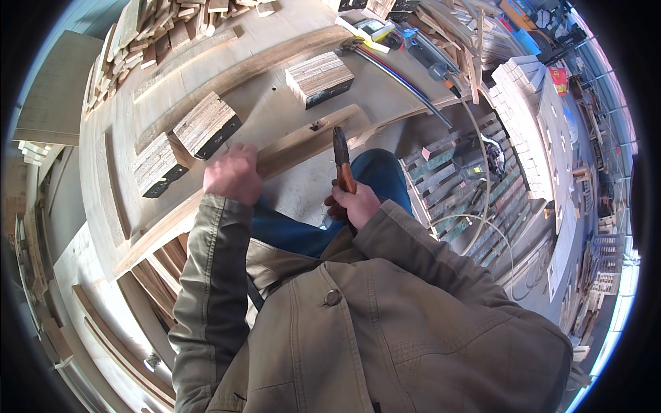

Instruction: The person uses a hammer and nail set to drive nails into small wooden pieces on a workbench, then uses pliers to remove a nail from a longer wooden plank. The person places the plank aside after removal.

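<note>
In my right hand are what look like pliers, with a dark metal head and orange grips, pointing up and away from me. The fingers are wrapped round the grips. My left hand is closed at the left end of a wooden strip along the near edge of the worktable; its fingertips are partly hidden. A dark hole or knot shows near the strip's right end. Just beyond the left hand lie two stacked-wood blocks, one block with a dark end and another block beside it.
A third block stands farther back on the worktable. Loose wood pieces are heaped at the far left. Hoses and tools lie at the back right. Right of my legs are a slatted pallet and stacked pale wood.
</note>
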`<action>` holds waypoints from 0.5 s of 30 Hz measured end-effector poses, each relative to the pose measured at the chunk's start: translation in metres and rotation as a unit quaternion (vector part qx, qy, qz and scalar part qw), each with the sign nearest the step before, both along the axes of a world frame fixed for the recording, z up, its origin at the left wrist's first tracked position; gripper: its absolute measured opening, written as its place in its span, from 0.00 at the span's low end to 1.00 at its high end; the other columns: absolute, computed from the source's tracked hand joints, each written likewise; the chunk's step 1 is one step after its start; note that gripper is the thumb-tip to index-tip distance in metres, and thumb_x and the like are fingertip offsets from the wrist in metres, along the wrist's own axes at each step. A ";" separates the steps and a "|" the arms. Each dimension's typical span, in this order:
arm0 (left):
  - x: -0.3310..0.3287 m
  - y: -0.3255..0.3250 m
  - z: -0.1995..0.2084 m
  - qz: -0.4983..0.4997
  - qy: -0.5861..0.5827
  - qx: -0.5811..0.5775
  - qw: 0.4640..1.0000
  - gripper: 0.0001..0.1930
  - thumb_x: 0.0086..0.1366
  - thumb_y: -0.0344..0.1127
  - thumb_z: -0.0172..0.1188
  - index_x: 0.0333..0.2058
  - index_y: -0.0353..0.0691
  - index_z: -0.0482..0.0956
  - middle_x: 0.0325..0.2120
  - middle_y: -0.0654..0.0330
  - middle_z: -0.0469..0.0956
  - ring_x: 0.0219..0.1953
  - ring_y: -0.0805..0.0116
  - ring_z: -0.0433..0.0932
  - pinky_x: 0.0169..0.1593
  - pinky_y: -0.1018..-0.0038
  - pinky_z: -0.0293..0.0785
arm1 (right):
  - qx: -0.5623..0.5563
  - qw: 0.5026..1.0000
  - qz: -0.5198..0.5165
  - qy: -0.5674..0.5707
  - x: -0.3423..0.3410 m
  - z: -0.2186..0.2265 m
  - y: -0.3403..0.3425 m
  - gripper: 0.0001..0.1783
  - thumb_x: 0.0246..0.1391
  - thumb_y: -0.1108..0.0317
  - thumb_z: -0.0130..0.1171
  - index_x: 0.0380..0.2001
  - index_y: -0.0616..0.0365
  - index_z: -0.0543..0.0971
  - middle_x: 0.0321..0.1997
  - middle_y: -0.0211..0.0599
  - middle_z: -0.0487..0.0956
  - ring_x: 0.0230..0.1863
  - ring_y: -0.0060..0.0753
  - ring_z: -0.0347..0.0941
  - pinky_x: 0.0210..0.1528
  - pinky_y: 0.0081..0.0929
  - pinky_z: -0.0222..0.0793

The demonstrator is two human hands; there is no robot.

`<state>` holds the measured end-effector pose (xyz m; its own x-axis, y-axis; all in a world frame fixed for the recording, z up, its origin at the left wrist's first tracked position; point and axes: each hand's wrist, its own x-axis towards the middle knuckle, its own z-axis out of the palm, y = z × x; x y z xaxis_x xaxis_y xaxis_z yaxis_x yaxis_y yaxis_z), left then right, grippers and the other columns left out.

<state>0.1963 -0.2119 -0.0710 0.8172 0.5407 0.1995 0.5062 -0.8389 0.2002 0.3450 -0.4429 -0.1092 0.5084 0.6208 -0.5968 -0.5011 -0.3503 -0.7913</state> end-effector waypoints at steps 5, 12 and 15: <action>0.001 0.001 -0.004 -0.002 -0.001 -0.008 1.000 0.16 0.56 0.42 0.74 0.37 0.41 0.78 0.37 0.52 0.82 0.42 0.46 0.83 0.43 0.52 0.80 | 0.013 0.998 -0.049 0.039 -0.009 0.003 0.012 0.13 0.71 0.61 0.56 0.47 0.61 0.74 0.38 0.41 0.82 0.34 0.33 0.80 0.36 0.33 0.75; -0.002 0.002 -0.003 -0.007 -0.001 -0.024 1.000 0.16 0.58 0.41 0.72 0.37 0.41 0.77 0.38 0.52 0.81 0.42 0.46 0.83 0.42 0.52 0.81 | 0.016 0.994 -0.081 0.075 -0.026 0.009 0.030 0.13 0.74 0.59 0.55 0.50 0.57 0.72 0.41 0.44 0.83 0.37 0.38 0.81 0.41 0.39 0.78; -0.002 0.001 -0.002 -0.008 0.004 -0.030 1.000 0.14 0.60 0.41 0.70 0.38 0.41 0.77 0.39 0.52 0.81 0.43 0.46 0.83 0.42 0.52 0.81 | 0.014 0.989 -0.111 0.095 -0.034 0.016 0.039 0.12 0.74 0.60 0.54 0.50 0.56 0.72 0.42 0.44 0.83 0.40 0.39 0.81 0.42 0.40 0.78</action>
